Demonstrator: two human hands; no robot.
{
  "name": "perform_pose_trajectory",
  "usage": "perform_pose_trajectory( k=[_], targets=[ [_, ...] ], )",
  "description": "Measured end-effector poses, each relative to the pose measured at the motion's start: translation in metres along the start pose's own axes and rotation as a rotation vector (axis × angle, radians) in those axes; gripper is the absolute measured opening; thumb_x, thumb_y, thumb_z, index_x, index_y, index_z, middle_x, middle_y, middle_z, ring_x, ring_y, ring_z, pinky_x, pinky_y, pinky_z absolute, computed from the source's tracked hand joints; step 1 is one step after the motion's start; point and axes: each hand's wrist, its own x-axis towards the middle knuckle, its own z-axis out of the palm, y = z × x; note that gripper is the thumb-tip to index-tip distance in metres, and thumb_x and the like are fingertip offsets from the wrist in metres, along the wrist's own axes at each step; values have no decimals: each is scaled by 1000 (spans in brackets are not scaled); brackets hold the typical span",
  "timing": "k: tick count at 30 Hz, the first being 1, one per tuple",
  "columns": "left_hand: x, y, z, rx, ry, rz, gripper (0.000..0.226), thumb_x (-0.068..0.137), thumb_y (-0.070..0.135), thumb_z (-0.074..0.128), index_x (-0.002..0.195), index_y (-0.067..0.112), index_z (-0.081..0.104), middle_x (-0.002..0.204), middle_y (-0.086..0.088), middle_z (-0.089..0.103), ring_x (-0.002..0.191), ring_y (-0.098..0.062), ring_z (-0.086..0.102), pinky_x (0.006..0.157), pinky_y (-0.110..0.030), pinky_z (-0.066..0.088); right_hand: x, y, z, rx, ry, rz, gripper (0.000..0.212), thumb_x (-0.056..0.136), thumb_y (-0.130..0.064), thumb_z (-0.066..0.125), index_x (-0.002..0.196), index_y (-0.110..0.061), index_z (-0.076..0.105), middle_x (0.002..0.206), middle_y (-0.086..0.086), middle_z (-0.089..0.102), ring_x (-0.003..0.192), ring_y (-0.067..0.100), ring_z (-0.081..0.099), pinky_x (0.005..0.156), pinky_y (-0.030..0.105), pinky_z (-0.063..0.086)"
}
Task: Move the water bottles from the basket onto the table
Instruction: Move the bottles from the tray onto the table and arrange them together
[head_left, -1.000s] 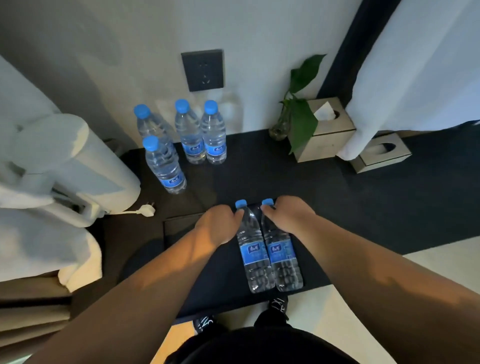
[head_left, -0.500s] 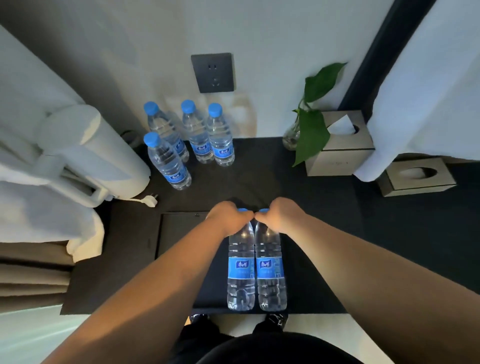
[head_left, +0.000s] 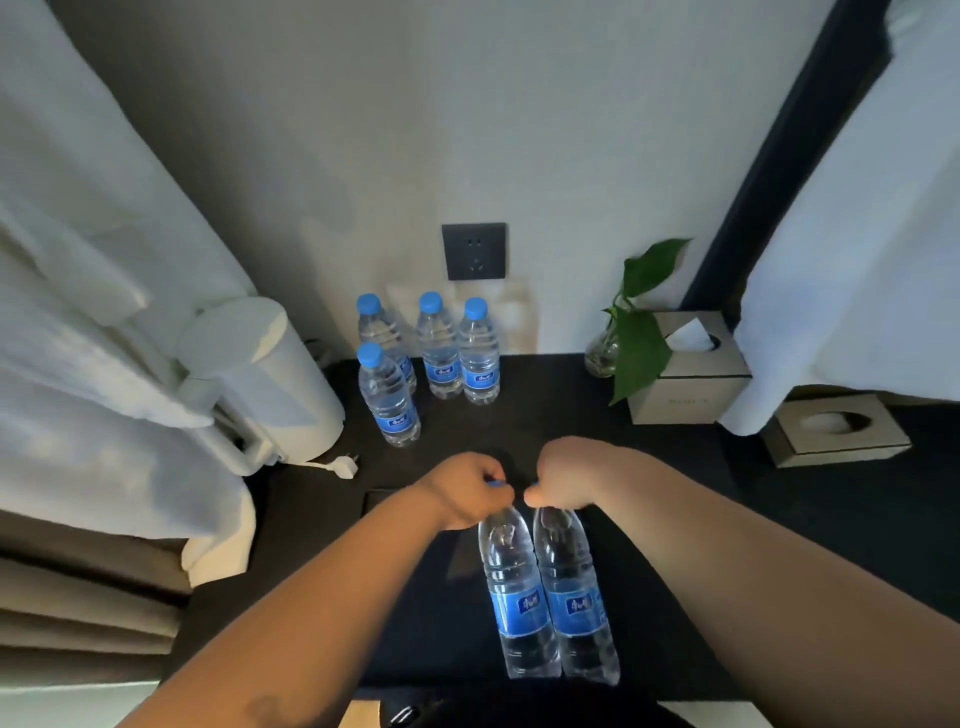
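My left hand (head_left: 467, 488) grips the blue cap of a clear water bottle (head_left: 517, 592) with a blue label. My right hand (head_left: 563, 478) grips the cap of a second water bottle (head_left: 574, 597) right beside it. Both bottles hang side by side, touching, over the front of the black table (head_left: 545, 431). Several more blue-capped bottles (head_left: 431, 358) stand upright in a cluster at the back of the table by the wall. No basket is in view.
A white kettle (head_left: 260, 379) with its loose plug (head_left: 343, 464) stands at the table's left. A plant in a glass vase (head_left: 631, 322) and a tissue box (head_left: 691, 374) sit at the back right, with a second tissue box (head_left: 836, 428) further right. White cloth hangs on both sides.
Both hands have carried the two bottles forward over the table, staying together. My head has tilted up, so more of the wall shows.
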Motion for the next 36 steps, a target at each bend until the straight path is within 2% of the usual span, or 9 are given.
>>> perform_pose_trajectory(
  k=[3, 6, 11, 16, 22, 26, 28, 33, 36],
  targets=[
    [-12, 1, -20, 114, -39, 92, 26, 91, 41, 71, 84, 16, 71, 72, 6, 63, 64, -8, 55, 61, -25, 46, -12, -16, -10, -70, -37, -5, 37, 90, -47, 62, 70, -17, 56, 68, 2, 56, 60, 19, 54, 56, 30, 41],
    [-24, 8, -38, 271, -14, 141, 33, 94, 51, 65, 82, 21, 65, 78, 4, 59, 70, -12, 54, 60, -27, 40, -26, -29, -22, -108, -10, -55, 30, 87, -43, 63, 71, -17, 64, 68, 2, 60, 60, 19, 56, 56, 30, 43],
    [-43, 16, -66, 338, 179, 185, 33, 92, 53, 64, 76, 26, 54, 79, 5, 57, 70, -13, 55, 57, -30, 38, -48, -42, -53, -134, 87, -169, 26, 82, -41, 71, 95, -20, 76, 94, 1, 71, 78, 17, 65, 64, 33, 50],
    [-45, 26, -106, 444, 360, 289, 28, 94, 46, 64, 79, 28, 49, 69, 11, 45, 71, -16, 52, 52, -23, 27, -56, -51, -86, -30, 290, -238, 19, 82, -40, 77, 98, -32, 69, 94, -12, 62, 79, 6, 58, 60, 27, 41],
    [-28, 34, -142, 592, 461, 143, 34, 98, 49, 59, 99, 15, 61, 78, 0, 52, 77, -22, 55, 65, -34, 42, -44, -64, -113, 38, 480, -250, 31, 83, -36, 77, 113, -29, 73, 103, -9, 62, 88, 11, 58, 67, 27, 45],
    [-13, 40, -139, 620, 409, 25, 31, 100, 41, 59, 104, 11, 65, 75, -3, 54, 77, -24, 59, 68, -35, 46, -22, -70, -113, -2, 512, -232, 34, 86, -30, 72, 119, -31, 72, 109, -1, 67, 95, 20, 63, 75, 33, 53],
    [-8, 41, -139, 609, 383, -15, 32, 101, 39, 60, 111, 9, 66, 88, -8, 63, 85, -27, 64, 71, -35, 47, -9, -69, -112, 4, 514, -221, 33, 87, -28, 71, 120, -31, 72, 111, 0, 67, 96, 21, 63, 80, 36, 55],
    [-4, 38, -138, 549, 378, -87, 31, 102, 35, 61, 116, 7, 66, 109, -13, 71, 101, -31, 69, 74, -37, 48, 19, -65, -102, -34, 558, -245, 29, 93, -26, 65, 121, -29, 68, 116, 2, 66, 89, 19, 53, 66, 31, 38],
    [-1, 38, -140, 501, 364, -89, 26, 103, 28, 58, 114, 7, 68, 109, -14, 72, 100, -31, 69, 77, -38, 49, 29, -63, -102, -26, 575, -240, 32, 95, -29, 62, 127, -31, 64, 117, 4, 66, 95, 23, 59, 71, 33, 40]
  ],
)
